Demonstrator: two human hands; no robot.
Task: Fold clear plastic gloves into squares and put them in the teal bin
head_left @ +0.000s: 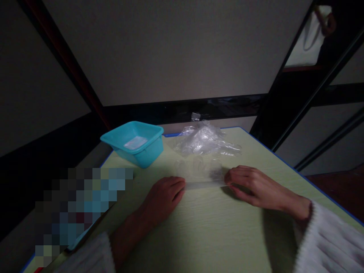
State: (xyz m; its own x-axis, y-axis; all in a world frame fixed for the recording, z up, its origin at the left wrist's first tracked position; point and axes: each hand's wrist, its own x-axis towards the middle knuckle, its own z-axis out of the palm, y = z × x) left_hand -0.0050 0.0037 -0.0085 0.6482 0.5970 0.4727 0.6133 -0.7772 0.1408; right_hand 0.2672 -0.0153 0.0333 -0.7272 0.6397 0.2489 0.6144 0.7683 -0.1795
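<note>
A clear plastic bag (203, 172) lies flat on the table, its near edge forming a narrow folded-looking strip between my hands. My left hand (167, 193) has its fingers closed at the strip's left end. At the right end, my right hand (246, 185) pinches the same bag between thumb and fingers. Just behind it sits a crumpled heap of clear plastic bags (203, 138). A turquoise plastic basket (155, 151) stands at the back left, with a flat whitish, translucent piece (135, 143) inside.
The pale table (210, 235) has a blue edge and stands against a grey panel (176, 53). A blurred-out object (91, 204) lies along the table's left side. A white bag (309, 41) hangs or stands in an opening at the upper right.
</note>
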